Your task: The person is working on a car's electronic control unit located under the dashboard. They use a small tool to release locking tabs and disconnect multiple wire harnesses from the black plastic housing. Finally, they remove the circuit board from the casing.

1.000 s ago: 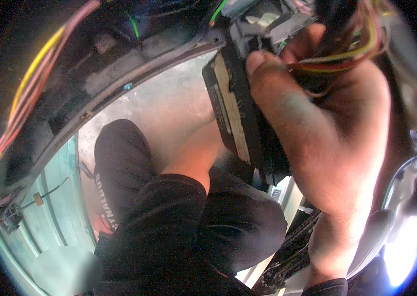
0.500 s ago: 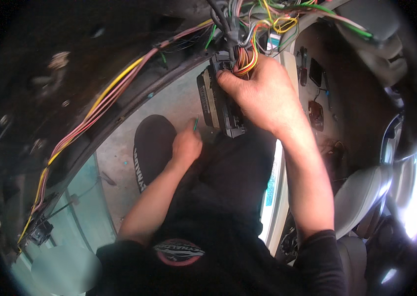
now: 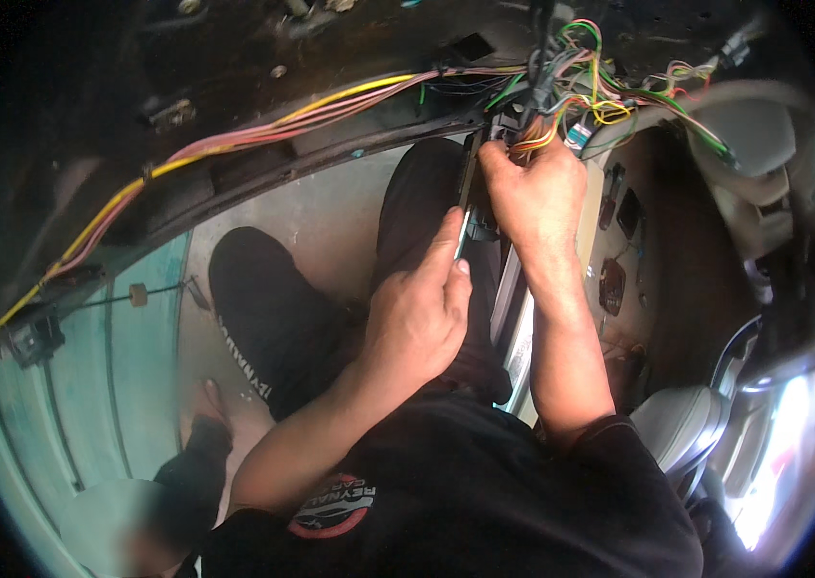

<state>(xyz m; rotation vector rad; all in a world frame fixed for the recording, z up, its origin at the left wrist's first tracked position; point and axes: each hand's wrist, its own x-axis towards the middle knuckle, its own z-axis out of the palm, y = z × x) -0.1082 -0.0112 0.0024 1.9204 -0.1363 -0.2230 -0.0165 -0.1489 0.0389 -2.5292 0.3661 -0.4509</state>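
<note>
My right hand is closed around the upper end of a dark plastic box-shaped electrical module, thumb at its black connector. Orange, yellow and red wires run from that end, past my fingers, into a tangled wire bundle. Below and to its left, my left hand pinches a thin rod-like tool, forefinger stretched along it. The rod lies close beside the module; whether they touch I cannot tell. The module stands nearly edge-on, partly hidden by my right hand.
A yellow and pink wire harness crosses the dark panel on the left. Tools and a dark phone-like object lie on the floor at right, near a grey seat. At lower left, another person's foot rests by a green panel.
My left hand has risen from beside my knee to the module, bringing the rod. The module has turned edge-on in my right hand. The view has shifted, and another person shows at lower left.
</note>
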